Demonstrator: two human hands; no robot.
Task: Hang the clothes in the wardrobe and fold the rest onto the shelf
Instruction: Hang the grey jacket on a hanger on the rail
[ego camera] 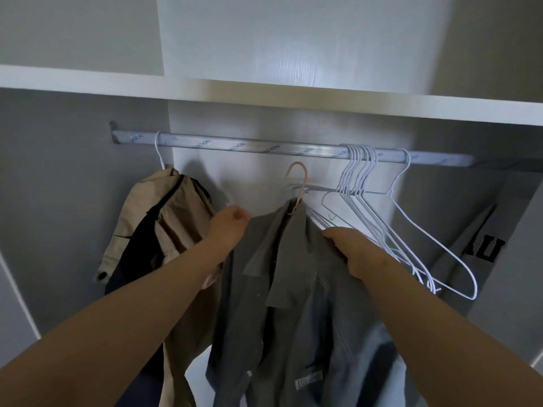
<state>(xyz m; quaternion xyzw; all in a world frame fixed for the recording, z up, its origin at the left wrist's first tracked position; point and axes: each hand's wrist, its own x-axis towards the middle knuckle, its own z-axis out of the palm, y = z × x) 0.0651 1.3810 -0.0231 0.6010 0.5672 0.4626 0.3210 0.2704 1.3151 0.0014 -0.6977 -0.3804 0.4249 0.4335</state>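
Observation:
A grey collared shirt (pixel 282 304) sits on a pink hanger (pixel 299 183) whose hook is just below the metal wardrobe rail (pixel 264 146), not on it. My left hand (pixel 227 227) grips the shirt's left shoulder. My right hand (pixel 352 251) grips its right shoulder. Left of it, a beige and dark garment (pixel 164 230) hangs from the rail on a white hanger (pixel 160 151).
Several empty white hangers (pixel 361 183) crowd the rail's right half, one more (pixel 426 239) apart from them. A grey garment with black letters (pixel 482 248) hangs at the far right. A white shelf (pixel 264 92) runs above the rail. Wardrobe side walls close in both sides.

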